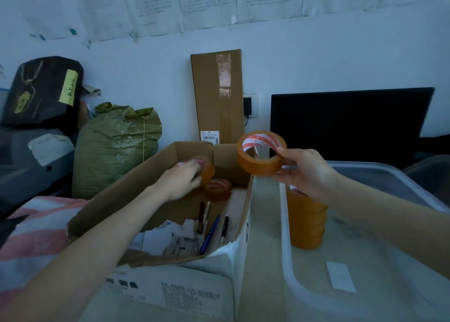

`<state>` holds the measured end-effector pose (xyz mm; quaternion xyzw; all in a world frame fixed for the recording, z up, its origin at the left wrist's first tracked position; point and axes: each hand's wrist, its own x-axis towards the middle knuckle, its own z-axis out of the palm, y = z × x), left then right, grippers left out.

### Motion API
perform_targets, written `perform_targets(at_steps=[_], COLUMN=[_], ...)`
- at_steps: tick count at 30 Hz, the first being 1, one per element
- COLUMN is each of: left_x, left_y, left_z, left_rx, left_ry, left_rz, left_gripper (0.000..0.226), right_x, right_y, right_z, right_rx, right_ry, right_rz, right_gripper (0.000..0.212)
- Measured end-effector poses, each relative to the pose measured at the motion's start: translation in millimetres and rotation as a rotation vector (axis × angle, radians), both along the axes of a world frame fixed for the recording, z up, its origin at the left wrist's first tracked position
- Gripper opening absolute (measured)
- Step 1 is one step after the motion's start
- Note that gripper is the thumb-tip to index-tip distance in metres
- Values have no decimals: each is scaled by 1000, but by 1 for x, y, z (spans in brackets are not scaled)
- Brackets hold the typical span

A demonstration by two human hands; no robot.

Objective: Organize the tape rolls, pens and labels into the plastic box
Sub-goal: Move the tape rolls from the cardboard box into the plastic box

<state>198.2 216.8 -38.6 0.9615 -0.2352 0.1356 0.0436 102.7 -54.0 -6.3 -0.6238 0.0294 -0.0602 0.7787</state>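
While the right hand (307,173) pinches an amber tape roll with a red-and-white core (261,152) at 12 o'clock, its fingers on the rim, the left hand (181,180) curls over a second amber roll (207,170) inside the brown cardboard carton (121,200) at 10 o'clock. Held roll: hole axis tilted up, toward the viewer. To stack well, level it flat over the amber roll stack (307,220) in the translucent plastic box (287,260) at 4 o'clock. Pens (210,234) point toward 12.
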Motion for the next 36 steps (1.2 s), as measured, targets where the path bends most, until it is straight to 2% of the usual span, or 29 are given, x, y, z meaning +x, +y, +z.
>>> perform_targets(at_steps=[4,7,11,15,20,24,28,36], left_x=[-23,-42,-64,-73,-71,-65,-66,-69], left_y=[-39,-82,-138,-194,-227,-226,-226,-225], left_z=[48,73,80,58,24,17,12,11], left_rx=[-217,-241,-92,116,288,241,210,252], left_ry=[-205,-256,-263,-257,-167,-112,-110,-87], left_rz=[-144,-301,-466,-529,-482,-440,-425,-310], left_gripper=[13,17,23,29,37,36,35,37], right_x=[-19,-39,-55,-63,-59,-53,-50,-45], right_y=[-42,-82,-120,-141,-140,-142,-149,-147], right_z=[25,34,24,10,-15,-23,-27,-32], right_rx=[42,64,62,12,-108,-101,-86,-306], right_ry=[-4,-29,-4,54,98,122,154,221], right_rz=[-120,-278,-425,-501,-563,-563,-561,-560], right_gripper=[30,31,34,31,28,37,35,30])
